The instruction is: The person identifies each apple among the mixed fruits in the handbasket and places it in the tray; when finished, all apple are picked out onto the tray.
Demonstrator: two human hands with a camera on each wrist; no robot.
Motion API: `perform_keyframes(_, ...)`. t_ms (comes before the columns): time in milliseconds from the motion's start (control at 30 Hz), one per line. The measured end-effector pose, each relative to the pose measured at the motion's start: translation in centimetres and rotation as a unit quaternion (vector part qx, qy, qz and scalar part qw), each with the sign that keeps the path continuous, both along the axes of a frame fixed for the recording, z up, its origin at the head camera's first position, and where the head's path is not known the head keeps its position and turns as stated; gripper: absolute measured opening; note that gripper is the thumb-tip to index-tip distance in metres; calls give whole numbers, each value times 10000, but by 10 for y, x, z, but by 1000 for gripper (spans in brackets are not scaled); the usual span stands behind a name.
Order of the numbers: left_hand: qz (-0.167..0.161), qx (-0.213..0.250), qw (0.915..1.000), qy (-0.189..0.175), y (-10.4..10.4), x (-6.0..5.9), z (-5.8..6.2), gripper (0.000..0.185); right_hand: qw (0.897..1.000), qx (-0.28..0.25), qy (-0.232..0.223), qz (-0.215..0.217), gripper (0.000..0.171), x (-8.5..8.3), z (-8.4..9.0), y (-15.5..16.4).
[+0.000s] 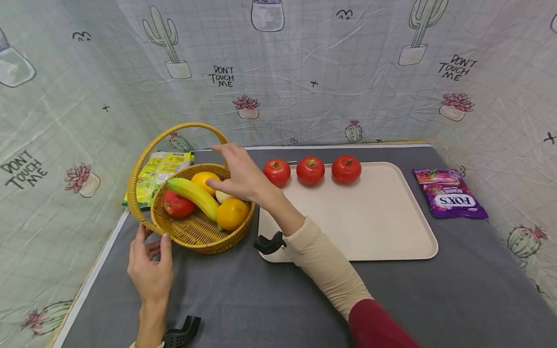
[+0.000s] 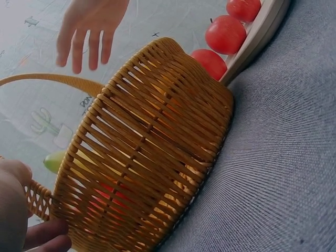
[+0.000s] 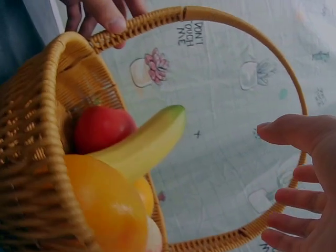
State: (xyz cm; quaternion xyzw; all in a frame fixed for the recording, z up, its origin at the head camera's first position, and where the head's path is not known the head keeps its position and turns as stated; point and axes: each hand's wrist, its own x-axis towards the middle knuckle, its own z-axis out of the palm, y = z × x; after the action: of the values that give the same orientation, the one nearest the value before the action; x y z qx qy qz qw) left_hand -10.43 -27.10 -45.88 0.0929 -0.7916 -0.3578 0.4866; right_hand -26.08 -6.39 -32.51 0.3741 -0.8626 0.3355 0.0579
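Bright even light, soft shadows, wide-angle edge distortion

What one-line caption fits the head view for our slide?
Right hand reaches over a wicker fruit basket steadied by the left hand; three red apples line a beige tray.

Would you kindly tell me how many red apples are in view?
4: three in a row along the tray's far edge, one in the basket; others may be hidden.

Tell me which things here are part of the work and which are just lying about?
In use: basket, steadied by left hand; its fruit, with right hand over them; tray with three apples.
Lying about: purple sweets bag, green packet.
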Motion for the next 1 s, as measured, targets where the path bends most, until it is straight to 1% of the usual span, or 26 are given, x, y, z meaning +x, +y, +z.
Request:
perform_keyframes(267, -18, -4, 10000, -1, -1, 1, 0, 59, 9984, 431, 60, 361, 71, 9, -15, -28)
perform_keyframes(500, -92, -56, 9999, -41, -2, 2, 3, 59, 9965, 646, 65, 520, 69, 13, -29, -51)
perform_keyframes(633, -136, -82, 9998, -84, -2, 2, 2, 59, 9938, 976, 255, 469, 69, 17, -33, -65)
perform_keyframes(767, -131, -77, 9999, -35, -2, 1, 2, 60, 9893, 1310, 470, 444, 70, 23, -39, -77)
perform_keyframes(900, -117, -51, 9999, 38, -4, 1, 1, 60, 9868, 1398, 661, 475, 69, 29, -44, -87)
perform_keyframes(1000, -117, -75, 9999, 12, -4, 2, 1, 60, 9856, 1405, 837, 434, 67, 32, -46, -92)
